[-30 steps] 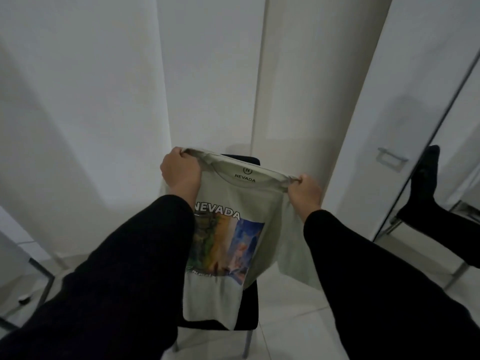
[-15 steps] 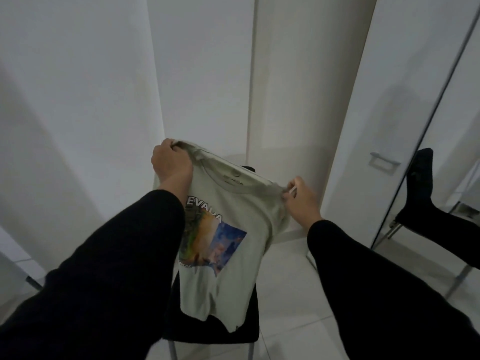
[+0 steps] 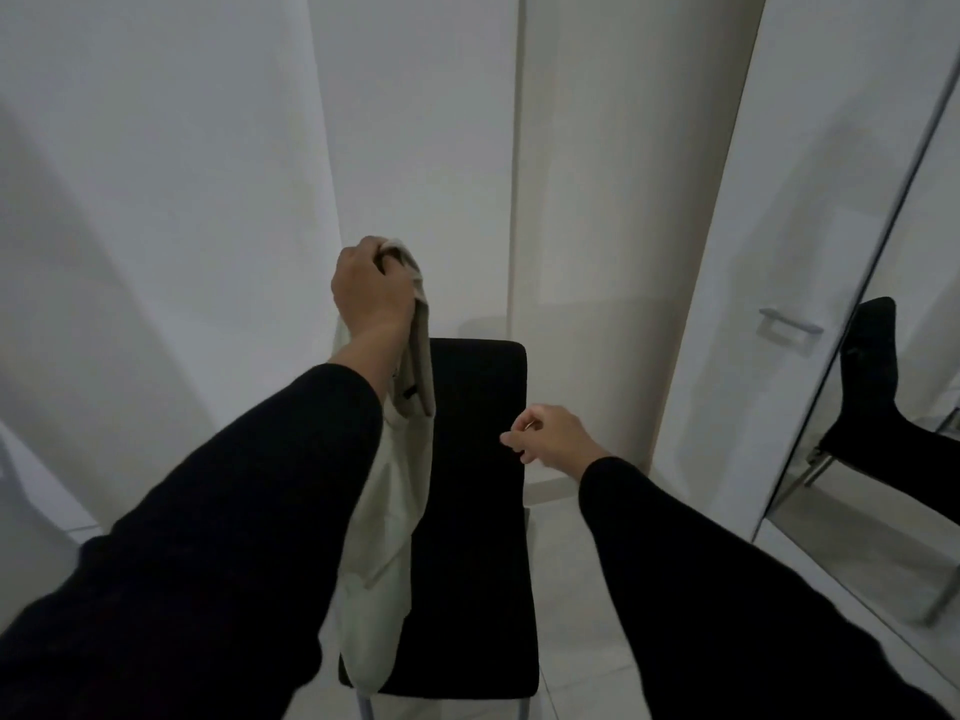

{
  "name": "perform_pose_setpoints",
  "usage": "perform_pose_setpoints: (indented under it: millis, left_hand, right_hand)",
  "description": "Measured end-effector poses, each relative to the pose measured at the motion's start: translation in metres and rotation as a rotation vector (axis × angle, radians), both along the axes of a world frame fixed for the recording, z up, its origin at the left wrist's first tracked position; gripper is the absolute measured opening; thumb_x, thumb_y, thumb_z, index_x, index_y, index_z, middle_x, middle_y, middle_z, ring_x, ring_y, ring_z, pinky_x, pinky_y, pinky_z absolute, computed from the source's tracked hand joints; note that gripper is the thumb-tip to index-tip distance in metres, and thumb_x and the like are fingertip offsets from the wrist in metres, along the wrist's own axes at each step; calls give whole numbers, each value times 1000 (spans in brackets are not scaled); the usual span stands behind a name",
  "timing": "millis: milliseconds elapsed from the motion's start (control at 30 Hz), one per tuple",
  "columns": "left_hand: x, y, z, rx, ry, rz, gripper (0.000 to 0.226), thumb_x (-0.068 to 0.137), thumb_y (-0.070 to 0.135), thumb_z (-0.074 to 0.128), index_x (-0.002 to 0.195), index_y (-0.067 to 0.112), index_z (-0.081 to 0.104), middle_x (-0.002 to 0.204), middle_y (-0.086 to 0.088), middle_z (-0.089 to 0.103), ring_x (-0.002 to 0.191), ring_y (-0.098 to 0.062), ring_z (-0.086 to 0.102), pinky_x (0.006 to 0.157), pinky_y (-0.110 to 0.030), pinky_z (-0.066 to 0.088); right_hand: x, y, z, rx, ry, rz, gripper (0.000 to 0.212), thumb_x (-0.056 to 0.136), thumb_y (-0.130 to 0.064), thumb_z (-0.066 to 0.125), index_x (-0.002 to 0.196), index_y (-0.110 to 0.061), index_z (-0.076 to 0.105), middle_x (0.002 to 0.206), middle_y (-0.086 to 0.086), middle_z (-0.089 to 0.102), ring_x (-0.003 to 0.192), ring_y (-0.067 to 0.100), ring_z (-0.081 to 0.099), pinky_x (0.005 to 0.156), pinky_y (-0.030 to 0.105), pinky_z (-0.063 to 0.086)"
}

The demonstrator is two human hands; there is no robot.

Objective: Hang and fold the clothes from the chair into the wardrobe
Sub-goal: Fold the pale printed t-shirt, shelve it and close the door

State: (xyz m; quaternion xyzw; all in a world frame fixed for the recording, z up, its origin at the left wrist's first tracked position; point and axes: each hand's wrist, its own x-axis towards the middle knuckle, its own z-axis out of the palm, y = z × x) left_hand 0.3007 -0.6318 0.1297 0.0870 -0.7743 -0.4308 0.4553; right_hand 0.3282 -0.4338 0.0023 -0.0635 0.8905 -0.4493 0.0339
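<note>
The left hand (image 3: 371,296) is gripping the pale green T-shirt (image 3: 392,491) bunched at its top, fingers curled tight around the fabric. The shirt is hanging down in front of the left edge of the black chair (image 3: 470,491). The right hand (image 3: 548,433) is hovering over the chair's right edge, its grip loosely curled and holding nothing.
</note>
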Motion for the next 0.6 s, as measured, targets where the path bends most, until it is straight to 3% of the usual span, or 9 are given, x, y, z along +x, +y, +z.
perform_pose_setpoints:
  millis: [100, 200, 367, 467, 600]
  left_hand:
    - [4, -5, 16, 0, 46, 26, 28, 96, 15, 40, 109, 10, 64, 113, -11, 61, 104, -23, 56, 80, -13, 31]
    - [8, -10, 27, 25, 64, 53, 27, 96, 16, 40, 109, 10, 64, 113, -9, 60, 104, -21, 55, 78, -12, 30]
    - [16, -10, 32, 34, 62, 60, 27, 97, 16, 40, 108, 10, 64, 114, -9, 60, 103, -21, 55, 77, -14, 31]
    - [18, -8, 31, 32, 44, 65, 27, 97, 17, 39, 108, 10, 63, 114, -8, 59, 102, -19, 55, 75, -12, 30]
    - [20, -7, 29, 18, 25, 50, 27, 96, 16, 39, 106, 9, 64, 113, -10, 59, 100, -20, 54, 76, -16, 32]
  right_hand:
    - [2, -21, 0, -42, -56, 72, 30, 85, -36, 68, 105, -16, 58, 102, 4, 64, 91, 15, 64, 80, 28, 50]
    - [7, -41, 7, -134, -103, 165, 32, 81, -36, 72, 102, -16, 58, 103, 5, 65, 98, 17, 64, 84, 31, 50]
    - [14, -62, 13, -163, -93, 221, 42, 75, -38, 77, 104, -15, 59, 108, 6, 65, 102, 20, 63, 72, 25, 47]
    - [18, -65, 14, -201, -85, 226, 42, 75, -35, 77, 105, -13, 58, 105, 4, 65, 92, 16, 63, 64, 21, 43]
    - [17, -58, 7, -99, -34, 137, 15, 83, -25, 71, 82, -18, 58, 84, -1, 61, 74, 11, 59, 66, 22, 51]
